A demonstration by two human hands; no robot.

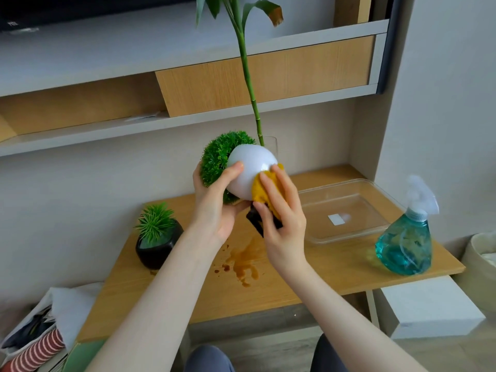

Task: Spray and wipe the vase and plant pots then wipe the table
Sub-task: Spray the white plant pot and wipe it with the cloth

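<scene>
Wooden table [308,280] below both hands, brown spill [245,260] beneath wrists, shelving behind, white pot [249,167] of green foliage tilted sideways above table, gripped by left hand [214,205], right hand [281,218] pressing yellow cloth [261,190] against it, spray bottle [406,237] far right.

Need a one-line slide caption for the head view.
Left hand tilts the white pot while right hand wipes it with a yellow cloth.
</scene>
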